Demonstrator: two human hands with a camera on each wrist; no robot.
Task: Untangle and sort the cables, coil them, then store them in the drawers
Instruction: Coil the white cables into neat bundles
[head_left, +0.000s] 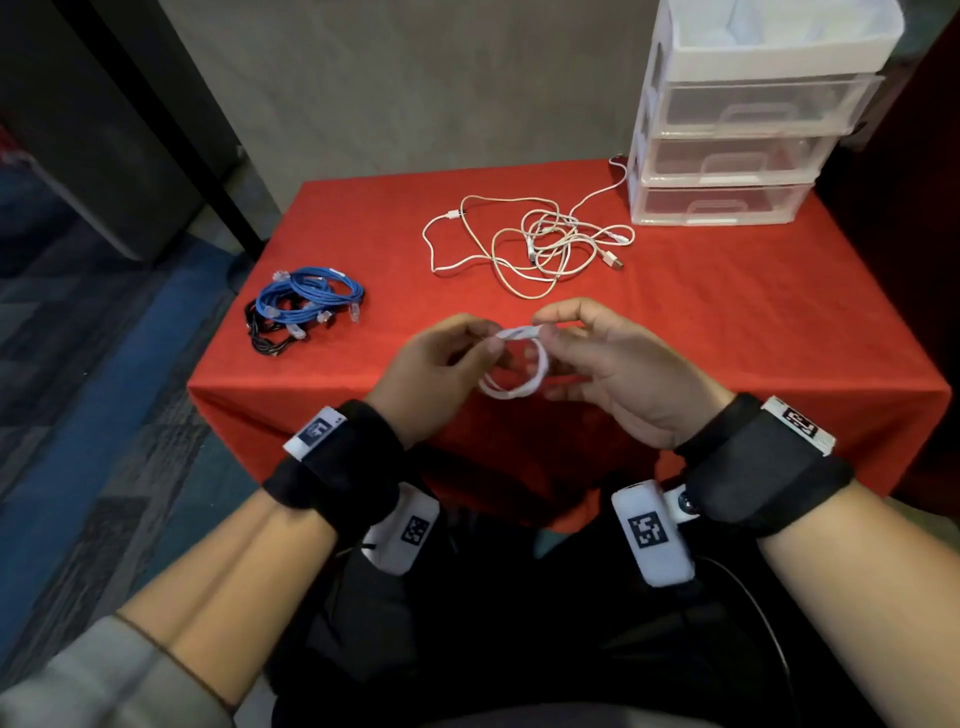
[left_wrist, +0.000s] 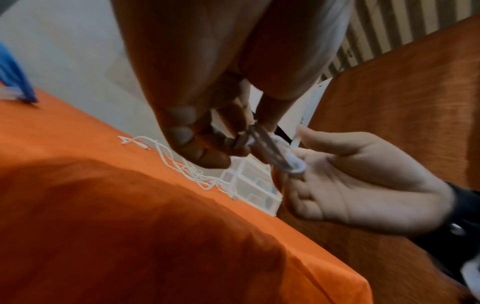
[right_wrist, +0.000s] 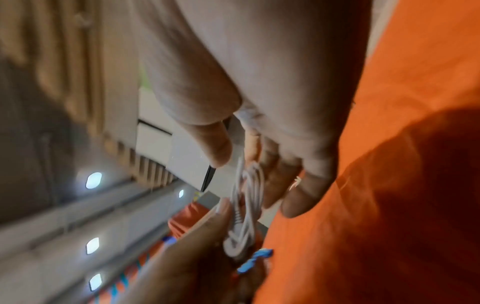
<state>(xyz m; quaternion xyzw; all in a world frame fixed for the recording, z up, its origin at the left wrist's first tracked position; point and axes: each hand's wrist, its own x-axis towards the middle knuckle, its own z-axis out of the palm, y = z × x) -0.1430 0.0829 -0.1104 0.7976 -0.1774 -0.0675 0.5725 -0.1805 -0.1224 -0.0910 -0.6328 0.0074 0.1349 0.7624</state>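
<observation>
**Coiling of white cable in hand; tail end being secured**

Far left on the table (head_left: 727, 322): a blue coil (head_left: 311, 296) lies on top of a black coil (head_left: 267, 338), both wound and set aside. These appear sorted and coiled, not yet stored.

Left hand (head_left: 441, 364): grip closed in a pinch, thumb and fingertips on the top of the white coil (head_left: 514, 384), which is held above the table's near edge. The left wrist view shows the fingers curled tight round the bunched strands.

Right hand (head_left: 613, 364): thumb and forefinger pinch the plug end at the coil's top; the remaining fingers are spread loosely behind the loops, palm largely open.

Step judged: finishing this coil by wrapping or tucking its end. The next move calls for a steady left pinch so the loops do not spring apart.

Behind, centre-right: the tangle (head_left: 540, 244) of pale cables lies loose, still to be separated.

Far right: the drawers (head_left: 737, 156), all seemingly shut; one must be opened before storing.
</observation>
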